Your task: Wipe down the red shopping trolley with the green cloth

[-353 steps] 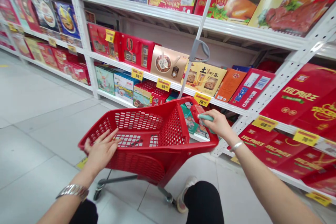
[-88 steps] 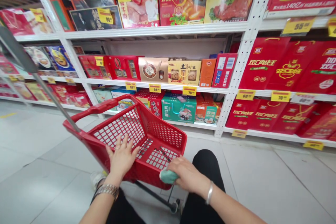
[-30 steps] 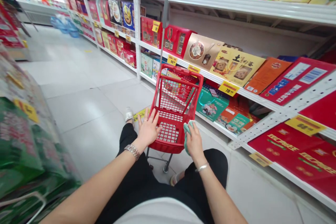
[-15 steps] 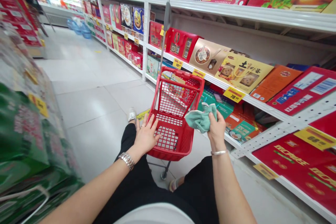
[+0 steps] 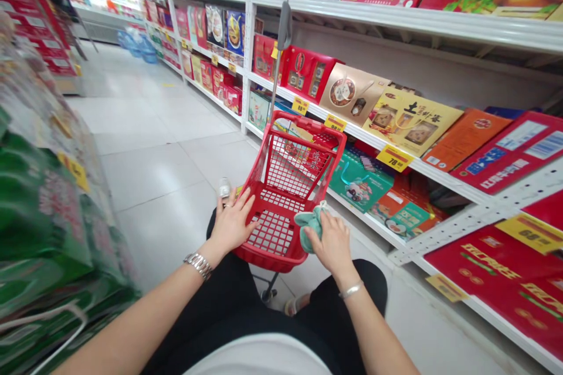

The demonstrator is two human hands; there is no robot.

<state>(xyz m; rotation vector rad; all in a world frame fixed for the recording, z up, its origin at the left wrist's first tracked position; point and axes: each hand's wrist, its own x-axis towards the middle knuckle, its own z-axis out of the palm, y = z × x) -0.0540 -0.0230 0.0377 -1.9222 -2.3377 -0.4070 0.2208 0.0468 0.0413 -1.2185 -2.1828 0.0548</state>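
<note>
Cart of red moulded plastic (image 5: pixel 272 258), soft mint-green cloth (image 5: pixel 309 227) at its R side

Cart stands on pale grey floor tiles (image 5: pixel 136 179) btwn the person's legs in black trousers (image 5: pixel 352 357), near-side end toward the body, alongside a white metal shelf unit (image 5: pixel 396 23). Looks glossy, bright red all over: sq. grid mesh across bottom & far panel, smooth rounded rim, red bar handle (image 5: pixel 303 122) at the far end. Boxes show thru the far mesh. Thin grey metal pole (image 5: pixel 275 83) w/ dk grey grip rises by the far L corner; below, a small wheel (image 5: pixel 268 294) on the floor.

L hand (image 5: pixel 231 222), w/ silver link watch (image 5: pixel 199 265) on wrist, is open & flat, fingers spread over the L rim. R hand (image 5: pixel 332 240), plain silver bangle (image 5: pixel 352 290) on wrist, has fingers curled round the cloth, gripping it. Cloth is bunched, folds puffed up, paler edge at top; sits at the near R rim, contact pt hidden.

Just R of cart, lower shelf: teal-green box (image 5: pixel 363 187) w/ printed front.
</note>
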